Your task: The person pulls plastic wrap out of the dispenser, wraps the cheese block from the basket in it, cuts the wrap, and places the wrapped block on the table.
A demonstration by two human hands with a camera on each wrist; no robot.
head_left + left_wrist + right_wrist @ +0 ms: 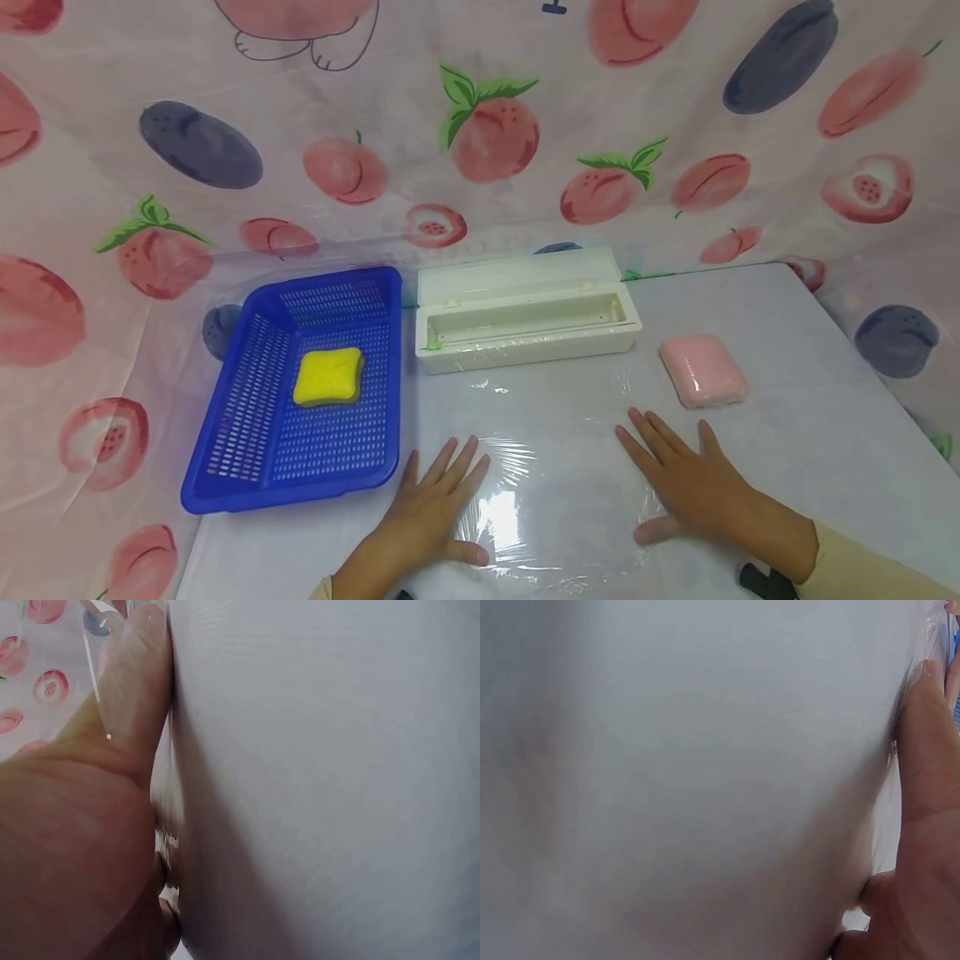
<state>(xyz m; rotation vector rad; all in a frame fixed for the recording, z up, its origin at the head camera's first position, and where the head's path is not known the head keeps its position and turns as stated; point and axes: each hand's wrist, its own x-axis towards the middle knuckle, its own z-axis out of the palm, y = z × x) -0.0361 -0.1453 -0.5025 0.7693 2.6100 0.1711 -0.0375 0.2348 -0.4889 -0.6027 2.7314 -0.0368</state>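
Note:
A sheet of clear plastic wrap (555, 500) lies spread over the white table, running from the long white dispenser box (525, 352) toward the front edge. My left hand (427, 512) rests on the sheet's left side, fingers straight and spread. On its right side, my right hand (693, 492) lies with fingers extended and thumb apart. In the left wrist view, film overlaps the left thumb (139, 682); the right wrist view shows the right thumb (928, 750) along the film's edge. The box's translucent lid (517, 275) stands raised at the back.
A blue plastic basket (225, 492) stands at the left with a yellow sponge (328, 377) in it. Behind the right hand sits a pink wrapped block (703, 371). A fruit-patterned curtain (375, 100) hangs behind the table.

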